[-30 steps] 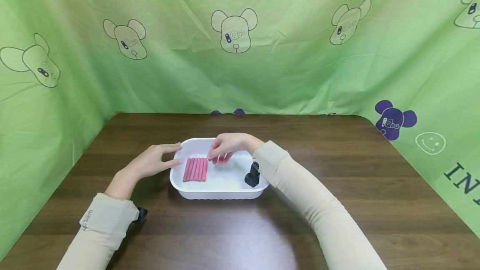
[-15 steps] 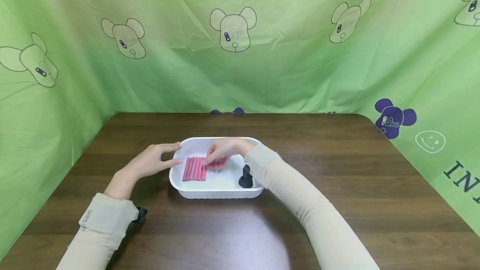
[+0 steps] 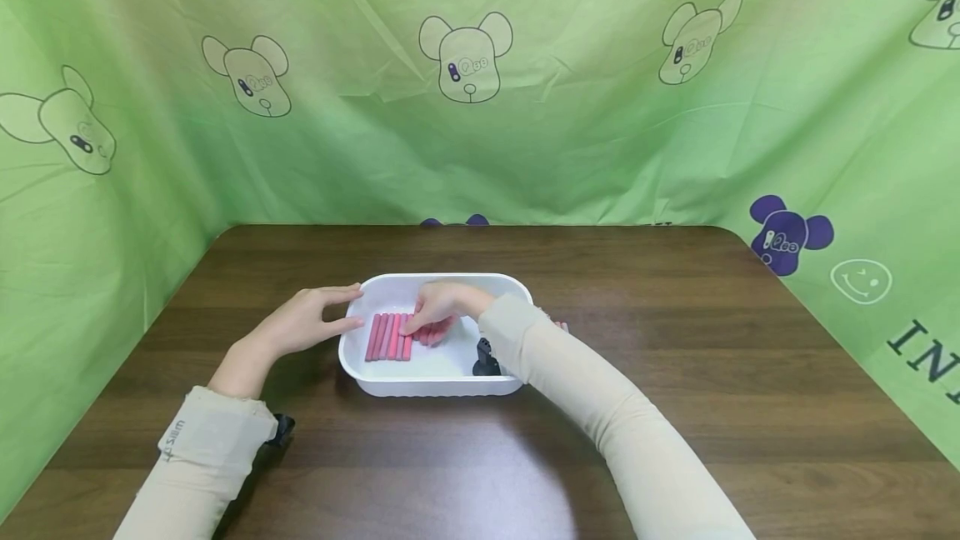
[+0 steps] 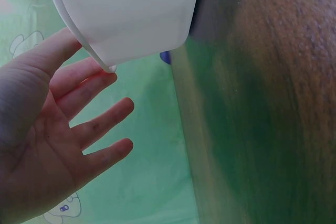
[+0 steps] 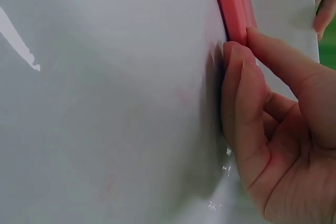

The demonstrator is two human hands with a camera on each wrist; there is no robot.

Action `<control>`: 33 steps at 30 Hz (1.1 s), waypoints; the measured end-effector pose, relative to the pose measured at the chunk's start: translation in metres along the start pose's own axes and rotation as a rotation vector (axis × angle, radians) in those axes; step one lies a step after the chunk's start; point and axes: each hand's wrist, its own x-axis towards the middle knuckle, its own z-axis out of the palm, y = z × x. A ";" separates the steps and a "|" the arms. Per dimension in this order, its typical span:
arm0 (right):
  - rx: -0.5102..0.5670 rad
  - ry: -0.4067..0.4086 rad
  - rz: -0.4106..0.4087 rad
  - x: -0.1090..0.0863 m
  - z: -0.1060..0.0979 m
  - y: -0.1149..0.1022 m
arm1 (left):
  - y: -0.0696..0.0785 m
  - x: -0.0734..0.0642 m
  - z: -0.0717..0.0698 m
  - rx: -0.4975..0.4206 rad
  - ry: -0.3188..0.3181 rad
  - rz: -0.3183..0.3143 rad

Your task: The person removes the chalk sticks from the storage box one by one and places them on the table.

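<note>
Several pink and mauve sticks (image 3: 386, 336) lie side by side in a row at the left inside a white tray (image 3: 431, 387). My right hand (image 3: 438, 311) reaches into the tray and pinches the rightmost pink stick (image 5: 231, 6) between thumb and fingertips. In the right wrist view that stick lies flat against the row, its lower part hidden by the fingers. My left hand (image 3: 315, 322) touches the tray's left rim with thumb and fingertips. Its fingers are spread and fairly straight in the left wrist view, two of them away from the tray.
The tray stands on a brown wooden table (image 3: 375, 465) with a green printed curtain (image 3: 345, 157) behind. Small pinkish ends (image 3: 562, 326) show past the right sleeve, mostly hidden. A black wrist camera (image 3: 486, 358) hangs over the tray's right part.
My right hand has moved down and left, onto the right end of the row of sticks. Pinkish ends have come into view beyond the right sleeve. The left hand has stayed at the rim.
</note>
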 end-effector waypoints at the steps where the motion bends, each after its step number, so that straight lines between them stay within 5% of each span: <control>1: 0.004 0.000 0.002 0.000 0.000 0.000 | 0.000 0.000 0.000 0.000 0.000 0.001; 33: 0.008 -0.053 0.002 -0.008 -0.014 0.000 | 0.001 0.000 -0.001 -0.003 0.002 0.004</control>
